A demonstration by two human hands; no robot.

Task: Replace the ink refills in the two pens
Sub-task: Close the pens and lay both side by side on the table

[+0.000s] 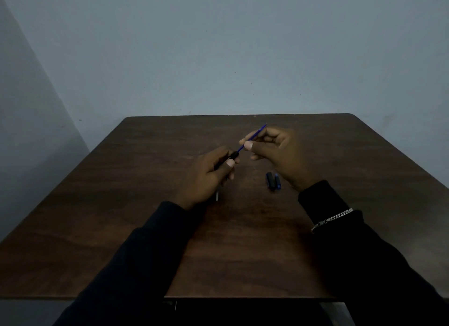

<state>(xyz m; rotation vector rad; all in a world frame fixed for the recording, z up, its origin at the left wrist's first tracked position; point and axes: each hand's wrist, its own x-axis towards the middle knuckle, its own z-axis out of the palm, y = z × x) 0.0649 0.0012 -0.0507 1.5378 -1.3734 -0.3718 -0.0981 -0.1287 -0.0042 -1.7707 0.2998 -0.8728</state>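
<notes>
From the head camera, both hands are up over the middle of the brown wooden surface (145, 179). The left hand (211, 172) has its fingers curled round the black pen barrel (233, 155), and a thin silver bit of the pen pokes out below it. The right hand (279, 153) pinches the thin blue refill (252, 137) between thumb and fingers. The low end of the refill sits at the mouth of the barrel and its tip points up and away to the far right. I cannot tell if the refill is going in or coming out. Either way, it looks best to keep the refill in one straight line with the barrel, hold the barrel steady, and slide slowly so the thin tube does not bend. Two small dark pieces (273, 181), one black and one with blue, lie side by side on the surface just beside the right wrist. A sleeve could knock them, so that arm should move with care. The far edge of the surface is close behind the hands, with the grey wall (218, 46) past it. There is much more open wood to the left and toward the person.
</notes>
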